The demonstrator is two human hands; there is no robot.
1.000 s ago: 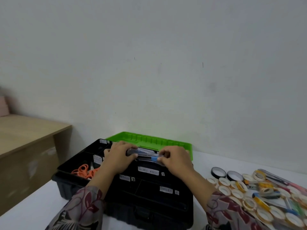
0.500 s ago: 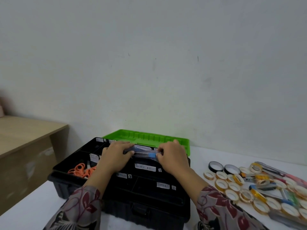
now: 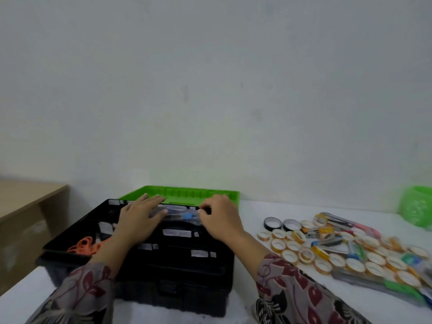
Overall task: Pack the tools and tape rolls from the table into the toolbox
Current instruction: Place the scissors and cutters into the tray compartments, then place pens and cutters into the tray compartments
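A black toolbox (image 3: 168, 265) with labelled compartments stands open on the white table, its green lid (image 3: 187, 195) tipped back. A grey utility knife with a blue slider (image 3: 184, 215) lies across the rear compartment. My left hand (image 3: 140, 220) lies flat with straight fingers over the knife's left end. My right hand (image 3: 219, 220) pinches its right end with curled fingers. Orange scissors (image 3: 84, 245) sit in the left compartment. Several tape rolls (image 3: 289, 245) and a pile of tools (image 3: 332, 240) lie on the table to the right.
Two black tape rolls (image 3: 272, 223) lie nearest the toolbox. A green basket (image 3: 418, 211) stands at the far right by the wall. A wooden desk (image 3: 25, 206) adjoins the table (image 3: 252, 211) on the left. The wall is close behind the lid.
Both hands have carried the knife toward the rear compartment. My left hand has gone from gripping it to lying flat with straight fingers. The view has turned right, bringing a green basket in.
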